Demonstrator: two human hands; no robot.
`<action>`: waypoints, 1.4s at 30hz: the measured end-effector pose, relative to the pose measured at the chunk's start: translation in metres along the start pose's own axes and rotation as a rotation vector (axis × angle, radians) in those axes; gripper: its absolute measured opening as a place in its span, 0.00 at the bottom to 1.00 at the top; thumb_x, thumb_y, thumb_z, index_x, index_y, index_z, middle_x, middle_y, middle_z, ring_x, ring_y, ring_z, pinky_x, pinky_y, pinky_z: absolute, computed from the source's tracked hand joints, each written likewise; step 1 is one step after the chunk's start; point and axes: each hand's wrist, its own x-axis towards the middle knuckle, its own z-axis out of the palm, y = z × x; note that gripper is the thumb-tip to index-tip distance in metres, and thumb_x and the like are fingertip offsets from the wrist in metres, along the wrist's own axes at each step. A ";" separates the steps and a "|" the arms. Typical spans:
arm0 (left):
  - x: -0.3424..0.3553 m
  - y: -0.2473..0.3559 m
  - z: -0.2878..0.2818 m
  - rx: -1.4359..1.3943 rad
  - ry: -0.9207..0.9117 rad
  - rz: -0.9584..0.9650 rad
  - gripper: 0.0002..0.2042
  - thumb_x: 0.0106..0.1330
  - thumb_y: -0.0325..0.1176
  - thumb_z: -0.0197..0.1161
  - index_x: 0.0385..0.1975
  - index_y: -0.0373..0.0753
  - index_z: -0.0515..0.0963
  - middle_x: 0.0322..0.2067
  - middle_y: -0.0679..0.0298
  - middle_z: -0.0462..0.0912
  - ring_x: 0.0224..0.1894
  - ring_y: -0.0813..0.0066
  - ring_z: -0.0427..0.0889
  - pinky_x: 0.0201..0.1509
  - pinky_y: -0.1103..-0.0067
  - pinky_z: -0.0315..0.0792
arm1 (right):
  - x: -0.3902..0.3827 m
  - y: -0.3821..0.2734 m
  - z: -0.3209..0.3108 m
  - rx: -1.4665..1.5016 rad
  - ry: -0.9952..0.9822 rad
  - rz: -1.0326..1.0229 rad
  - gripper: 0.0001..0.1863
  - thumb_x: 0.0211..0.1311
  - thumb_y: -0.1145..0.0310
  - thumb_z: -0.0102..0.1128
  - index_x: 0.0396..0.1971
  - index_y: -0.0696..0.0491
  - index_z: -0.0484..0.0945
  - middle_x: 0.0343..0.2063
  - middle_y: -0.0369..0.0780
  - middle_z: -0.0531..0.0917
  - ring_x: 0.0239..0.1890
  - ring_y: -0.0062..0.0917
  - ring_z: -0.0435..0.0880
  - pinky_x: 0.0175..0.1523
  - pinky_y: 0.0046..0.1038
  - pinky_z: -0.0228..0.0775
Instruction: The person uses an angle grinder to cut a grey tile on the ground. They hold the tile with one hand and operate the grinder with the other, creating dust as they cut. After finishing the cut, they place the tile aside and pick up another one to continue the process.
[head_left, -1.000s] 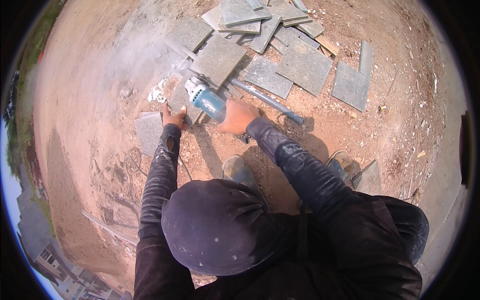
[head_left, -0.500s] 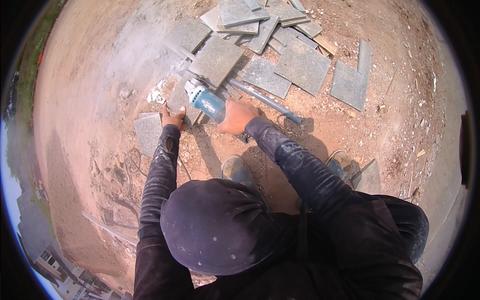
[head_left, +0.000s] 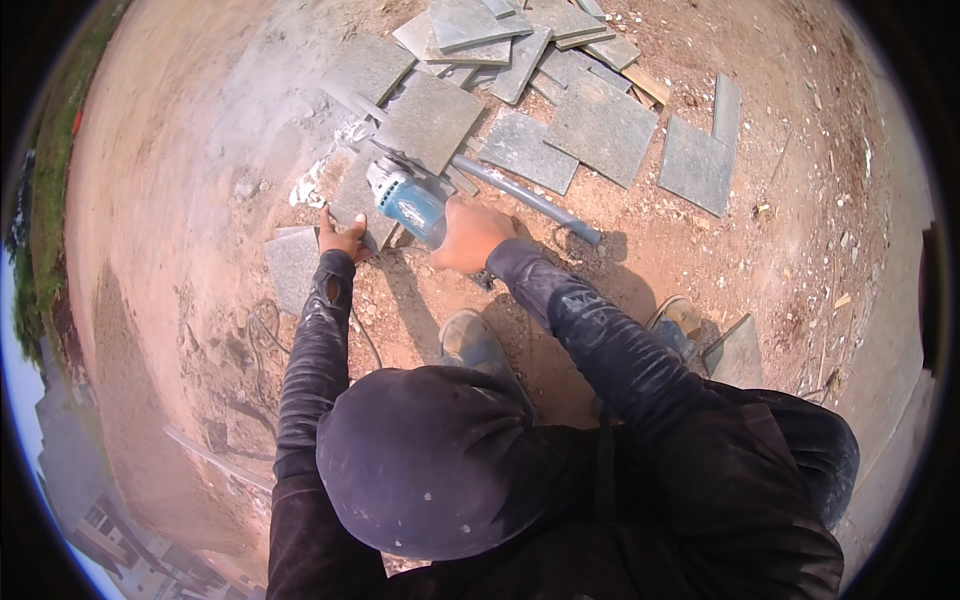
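A teal angle grinder is in my right hand, its metal head angled up and left over a grey stone slab. Pale dust hangs beyond the head, where the disc is hard to make out. My left hand grips the near-left part of that slab, thumb on top. Another grey slab lies beside my left hand. A grey round pipe lies on the ground to the right of the grinder.
A loose pile of grey slabs lies ahead, with a wood board among it and more slabs to the right. A cable runs near my left forearm. My boots stand on dusty, stony dirt. A concrete strip borders the right.
My hands, the grinder and the slabs appear slightly higher and further left in the picture. Both hands keep their holds, and the dust haze persists.
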 end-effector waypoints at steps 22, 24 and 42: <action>-0.002 0.002 0.003 0.077 0.008 -0.011 0.40 0.57 0.29 0.71 0.66 0.52 0.53 0.37 0.55 0.79 0.28 0.67 0.80 0.21 0.69 0.79 | 0.001 -0.001 -0.001 -0.012 0.013 -0.016 0.34 0.38 0.54 0.69 0.44 0.62 0.74 0.41 0.53 0.81 0.45 0.43 0.82 0.51 0.38 0.73; 0.000 0.000 0.001 0.085 0.015 -0.001 0.40 0.57 0.30 0.70 0.67 0.53 0.52 0.35 0.56 0.80 0.26 0.68 0.80 0.21 0.69 0.80 | 0.000 -0.001 -0.001 -0.011 0.014 -0.022 0.34 0.38 0.54 0.69 0.44 0.62 0.74 0.41 0.53 0.81 0.45 0.43 0.82 0.51 0.38 0.73; -0.002 0.005 0.000 0.065 -0.007 -0.022 0.39 0.56 0.29 0.71 0.65 0.52 0.55 0.40 0.54 0.78 0.30 0.63 0.81 0.21 0.65 0.79 | -0.007 -0.001 -0.002 -0.031 0.032 -0.018 0.35 0.38 0.54 0.69 0.45 0.62 0.74 0.41 0.52 0.81 0.45 0.43 0.82 0.51 0.37 0.73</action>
